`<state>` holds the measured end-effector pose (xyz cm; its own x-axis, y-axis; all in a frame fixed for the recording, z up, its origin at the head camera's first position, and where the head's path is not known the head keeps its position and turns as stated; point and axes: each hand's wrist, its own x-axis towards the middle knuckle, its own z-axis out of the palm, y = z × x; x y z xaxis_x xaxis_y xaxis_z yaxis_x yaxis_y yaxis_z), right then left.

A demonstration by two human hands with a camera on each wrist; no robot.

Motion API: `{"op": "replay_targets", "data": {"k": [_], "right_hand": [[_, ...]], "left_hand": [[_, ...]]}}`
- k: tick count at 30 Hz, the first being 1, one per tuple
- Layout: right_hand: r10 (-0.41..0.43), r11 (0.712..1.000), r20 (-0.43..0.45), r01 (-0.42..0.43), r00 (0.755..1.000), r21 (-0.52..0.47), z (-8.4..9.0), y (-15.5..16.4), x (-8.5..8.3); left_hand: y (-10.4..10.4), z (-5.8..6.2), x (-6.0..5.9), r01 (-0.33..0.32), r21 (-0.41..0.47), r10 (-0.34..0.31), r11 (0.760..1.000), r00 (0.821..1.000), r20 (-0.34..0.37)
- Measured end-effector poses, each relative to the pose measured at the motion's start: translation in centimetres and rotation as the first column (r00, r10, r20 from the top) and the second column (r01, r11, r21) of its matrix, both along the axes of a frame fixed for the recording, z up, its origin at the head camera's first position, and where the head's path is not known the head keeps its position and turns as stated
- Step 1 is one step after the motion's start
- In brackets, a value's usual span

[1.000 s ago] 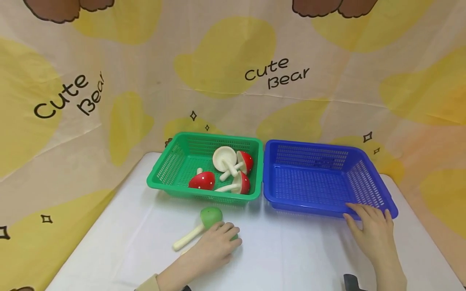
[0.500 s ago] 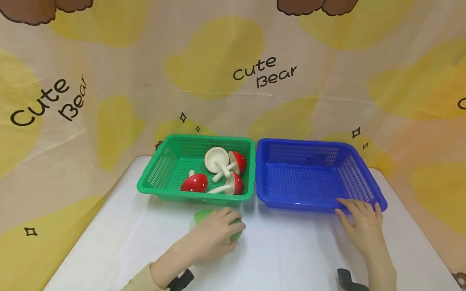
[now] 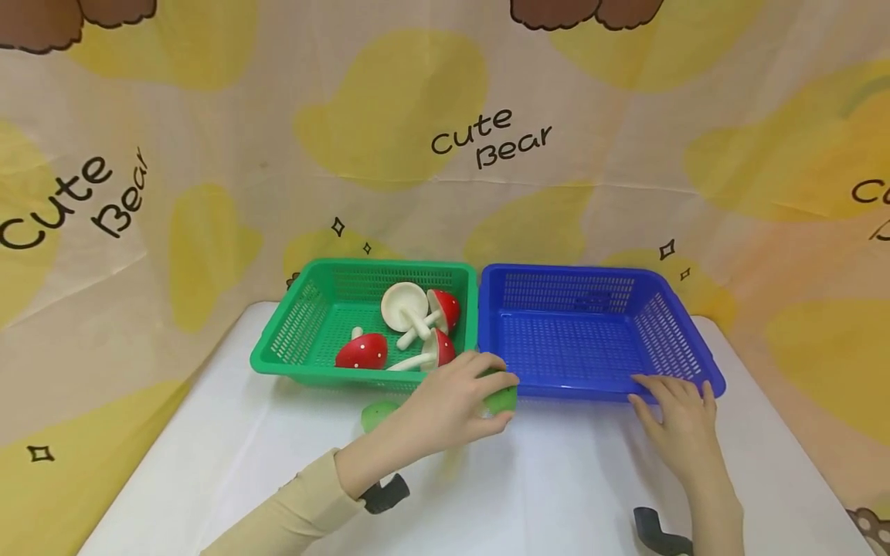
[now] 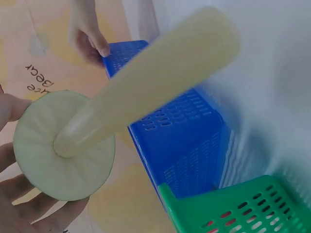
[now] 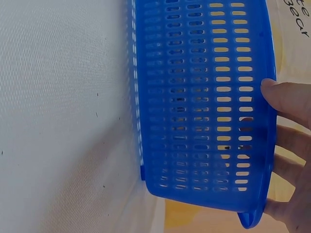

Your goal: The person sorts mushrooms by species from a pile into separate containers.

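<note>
My left hand (image 3: pixel 480 390) grips a green-capped toy mushroom (image 3: pixel 502 400) and holds it above the table, at the near edge where the green basket (image 3: pixel 278 359) meets the blue basket (image 3: pixel 684 344). In the left wrist view the mushroom's pale underside (image 4: pixel 63 145) and cream stem (image 4: pixel 160 80) point at the camera, with my fingers (image 4: pixel 29 213) around the cap. My right hand (image 3: pixel 670 401) rests with straight fingers on the blue basket's near right rim (image 5: pixel 265 121). The blue basket holds nothing that I can see.
A second green cap (image 3: pixel 378 415) lies on the white table (image 3: pixel 208 432) just in front of the green basket, partly behind my left hand. Inside the green basket lie three red spotted mushrooms (image 3: pixel 361 354) and a cream one (image 3: pixel 403 303). A printed cloth backdrop (image 3: pixel 445 154) closes off the far side.
My left hand has lifted one green mushroom off the table and carried it right and away, up to the baskets' near edge. The right hand has stayed on the blue rim.
</note>
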<state>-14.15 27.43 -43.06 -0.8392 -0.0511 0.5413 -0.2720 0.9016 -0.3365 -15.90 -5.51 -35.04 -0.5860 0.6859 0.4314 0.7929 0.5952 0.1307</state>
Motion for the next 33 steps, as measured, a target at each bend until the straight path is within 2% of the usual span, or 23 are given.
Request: {"op": "replay_targets", "data": {"k": [3, 6, 8, 11, 17, 20, 27, 33], "right_hand": [[0.001, 1.0, -0.002, -0.001, 1.0, 0.0, -0.1, 0.0, 0.0], [0.001, 1.0, -0.001, -0.001, 1.0, 0.0, 0.0, 0.1, 0.0], [0.001, 1.0, 0.006, -0.001, 1.0, -0.001, 0.1, 0.2, 0.0], [-0.005, 1.0, 0.013, 0.005, 1.0, 0.002, 0.1, 0.2, -0.1], [-0.008, 1.0, 0.027, 0.008, 1.0, 0.008, 0.0, 0.2, 0.1], [-0.01, 1.0, 0.025, 0.01, 1.0, 0.006, 0.0, 0.2, 0.2], [-0.019, 1.0, 0.012, 0.019, 1.0, 0.015, 0.1, 0.2, 0.2], [-0.034, 0.999, 0.039, 0.034, 0.999, 0.015, 0.1, -0.1, 0.2]], "left_hand": [[0.7, 0.5, -1.0, -0.009, 0.065, 0.008, 0.998, 1.0, 0.019], [1.3, 1.1, -2.0, -0.021, 0.12, 0.009, 0.993, 0.995, 0.1], [1.7, 1.6, -2.7, -0.03, 0.163, 0.002, 0.986, 0.986, 0.169], [2.3, 2.0, -3.9, -0.06, 0.213, -0.001, 0.975, 0.961, 0.275], [3.6, 2.3, -6.5, -0.132, 0.287, -0.011, 0.949, 0.894, 0.447], [4.3, 2.3, -8.0, -0.14, 0.292, -0.015, 0.946, 0.882, 0.471], [6.1, 2.3, -11.4, -0.137, 0.257, 0.008, 0.957, 0.894, 0.448], [6.8, 2.7, -13.5, -0.135, 0.23, 0.015, 0.964, 0.89, 0.457]]}}
